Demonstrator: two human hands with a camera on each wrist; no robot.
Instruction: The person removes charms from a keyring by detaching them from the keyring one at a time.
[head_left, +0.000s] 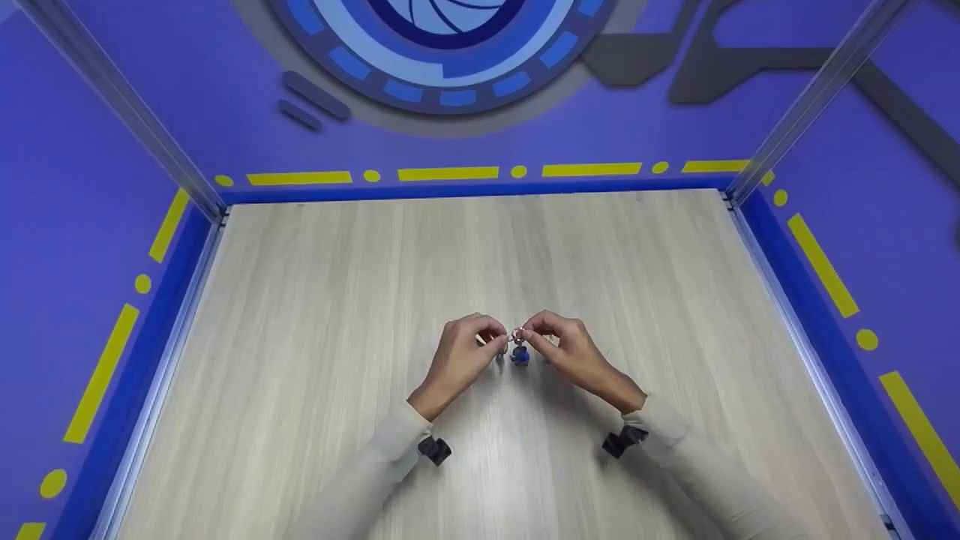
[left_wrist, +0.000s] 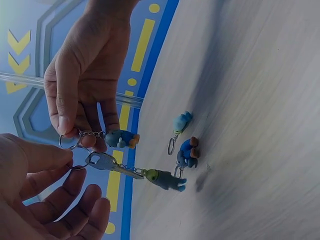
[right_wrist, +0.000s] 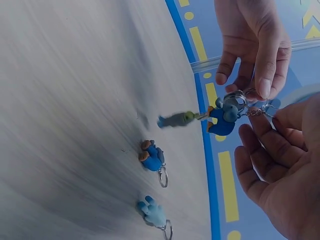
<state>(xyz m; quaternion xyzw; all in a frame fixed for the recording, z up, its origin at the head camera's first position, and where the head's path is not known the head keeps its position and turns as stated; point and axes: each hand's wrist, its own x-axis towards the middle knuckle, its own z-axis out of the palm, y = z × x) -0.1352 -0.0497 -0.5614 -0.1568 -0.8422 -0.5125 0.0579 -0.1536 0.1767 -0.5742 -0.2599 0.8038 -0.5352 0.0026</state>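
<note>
In the head view my left hand and right hand meet fingertip to fingertip over the table. Between thumb and index finger, my left hand pinches a metal key ring. A silver key and a figure with a green head hang from that side. My right hand pinches the split ring of a keychain whose short chain carries a blue animal figure. The two rings overlap in the left wrist view, and fingers partly hide them.
Two more keychains lie on the wooden table: a light-blue figure and a dark-blue one with brown feet, each with its ring. Blue panels with yellow markings wall the table at the back and sides.
</note>
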